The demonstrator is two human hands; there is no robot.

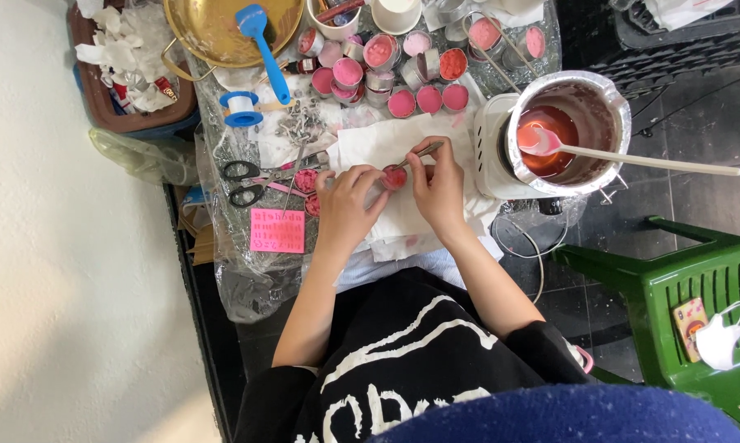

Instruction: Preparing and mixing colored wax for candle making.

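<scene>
A small pink-filled tin [394, 177] is being steadied over white paper [386, 139] by the left hand [347, 205], fingers clamped on it; a thin stick [420, 152] is being pinched by the right hand [439, 184], seemingly setting a wick, needing careful centring.

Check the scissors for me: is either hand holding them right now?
No, the scissors lie on the table, left of both hands, which are at a small red wax cup.
</scene>
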